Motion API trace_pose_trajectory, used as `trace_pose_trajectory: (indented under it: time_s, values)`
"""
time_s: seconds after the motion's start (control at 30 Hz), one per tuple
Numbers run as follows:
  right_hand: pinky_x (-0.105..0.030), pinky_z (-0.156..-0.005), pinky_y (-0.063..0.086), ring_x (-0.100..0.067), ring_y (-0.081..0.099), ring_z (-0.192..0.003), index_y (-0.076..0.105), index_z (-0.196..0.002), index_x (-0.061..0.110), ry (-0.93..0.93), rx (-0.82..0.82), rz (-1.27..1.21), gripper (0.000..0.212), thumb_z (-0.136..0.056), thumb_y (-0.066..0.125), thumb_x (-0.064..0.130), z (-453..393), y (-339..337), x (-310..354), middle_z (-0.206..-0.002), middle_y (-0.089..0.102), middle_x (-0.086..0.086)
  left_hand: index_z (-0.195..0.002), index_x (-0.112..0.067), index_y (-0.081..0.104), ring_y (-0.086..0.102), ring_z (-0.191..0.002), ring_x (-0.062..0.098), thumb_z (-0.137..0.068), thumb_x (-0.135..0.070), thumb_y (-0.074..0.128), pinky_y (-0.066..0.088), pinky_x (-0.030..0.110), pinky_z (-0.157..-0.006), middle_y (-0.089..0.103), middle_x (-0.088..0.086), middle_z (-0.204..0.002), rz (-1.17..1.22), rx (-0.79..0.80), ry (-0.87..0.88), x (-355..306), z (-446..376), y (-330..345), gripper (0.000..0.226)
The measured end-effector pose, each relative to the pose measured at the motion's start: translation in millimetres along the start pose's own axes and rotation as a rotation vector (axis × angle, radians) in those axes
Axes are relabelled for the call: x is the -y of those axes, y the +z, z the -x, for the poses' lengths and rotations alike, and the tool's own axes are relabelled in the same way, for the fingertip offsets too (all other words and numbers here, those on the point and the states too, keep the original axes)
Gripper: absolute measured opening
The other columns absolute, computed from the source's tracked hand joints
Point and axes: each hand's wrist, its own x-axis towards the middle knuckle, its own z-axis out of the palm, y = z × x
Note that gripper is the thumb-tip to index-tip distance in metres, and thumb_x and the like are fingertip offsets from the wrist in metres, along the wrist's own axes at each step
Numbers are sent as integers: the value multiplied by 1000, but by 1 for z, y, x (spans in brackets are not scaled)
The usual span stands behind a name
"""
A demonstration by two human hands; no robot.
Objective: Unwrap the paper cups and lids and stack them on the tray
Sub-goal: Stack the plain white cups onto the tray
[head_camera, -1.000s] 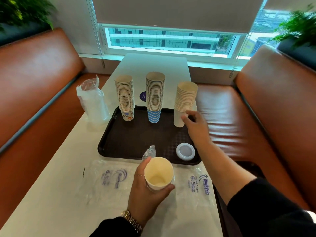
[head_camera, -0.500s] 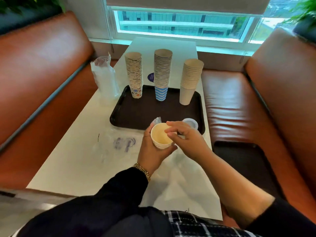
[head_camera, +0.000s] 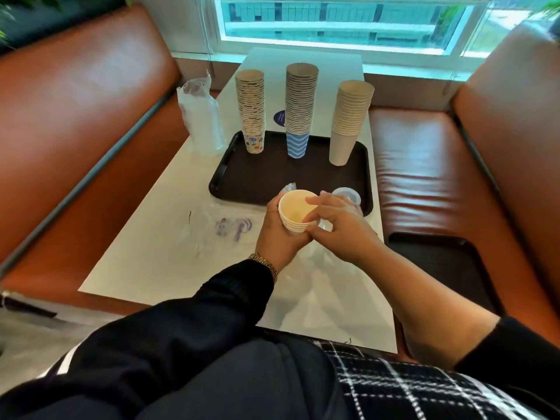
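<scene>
while the left hand [head_camera: 280, 237] grips the short cup stack [head_camera: 295, 214] at the tray's [head_camera: 242, 189] 6 o'clock edge and right hand [head_camera: 336, 225] fingers pinch its rim, best lift straight, steadying the lower cups, toward the plain stack [head_camera: 348, 122] at 1 o'clock.

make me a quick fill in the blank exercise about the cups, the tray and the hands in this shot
1. The tray holds ____ tall stacks of cups.
2. The middle stack has a bottom cup striped white and ____.
3. The short stack of cups sits in the grip of the ____ hand.
4. The right hand has its fingertips at the ____ of the short stack's top cup.

Missing words: three; blue; left; rim
</scene>
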Motion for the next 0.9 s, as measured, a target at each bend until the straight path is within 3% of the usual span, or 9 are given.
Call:
trace_pose_trajectory:
  time_s: [0.1, 0.27, 0.4, 0.6, 0.77, 0.9]
  values:
    - [-50, -120, 17, -10, 26, -143, 70, -96, 32, 8, -7, -18, 12, -90, 67, 22, -2, 0, 3, -142, 51, 13, -140, -26, 32, 54, -115, -3, -66, -15, 89, 49, 20, -96, 48, -7, -135, -9, 2, 6, -1, 0, -1, 95]
    - [-53, -117, 22, -13, 28, -143, 67, -85, 36, 10, -46, -86, 17, -85, 72, 20, -4, 4, 2, -142, 50, 13, -141, -30, 30, 51, -116, -6, -65, -23, 90, 50, 22, -96, 46, -16, -132, -22, 6, -9, -1, -1, -1, 96]
    - [-54, -112, 34, -14, 33, -139, 68, -81, 34, 31, -120, -213, 15, -86, 70, 21, -2, 3, 6, -144, 48, 14, -140, -31, 30, 52, -119, -1, -63, -25, 91, 49, 21, -97, 47, -12, -136, -4, 7, -6, -3, 0, 0, 98]
    - [-51, -120, 10, -17, 18, -147, 70, -91, 30, -14, 39, 6, 13, -83, 71, 19, -6, -4, 12, -154, 36, 13, -140, -22, 34, 56, -109, -6, -63, -16, 91, 50, 16, -89, 52, -20, -122, 1, 9, -7, 0, -2, -1, 96]
    - [-50, -116, 23, -20, 28, -141, 67, -80, 31, 59, -54, -124, 18, -78, 73, 14, -6, 11, 12, -149, 42, 12, -141, -21, 33, 55, -107, -11, -66, -14, 89, 48, 12, -86, 50, -22, -122, 6, 8, -15, -1, -1, -1, 94]
    - [-54, -116, 23, -19, 27, -141, 60, -69, 39, 71, -86, -177, 33, -75, 76, 12, -7, 13, 14, -150, 41, 12, -141, -30, 30, 50, -107, -17, -67, -22, 89, 49, 12, -87, 46, -19, -123, -26, 5, -11, -2, -1, -1, 95]
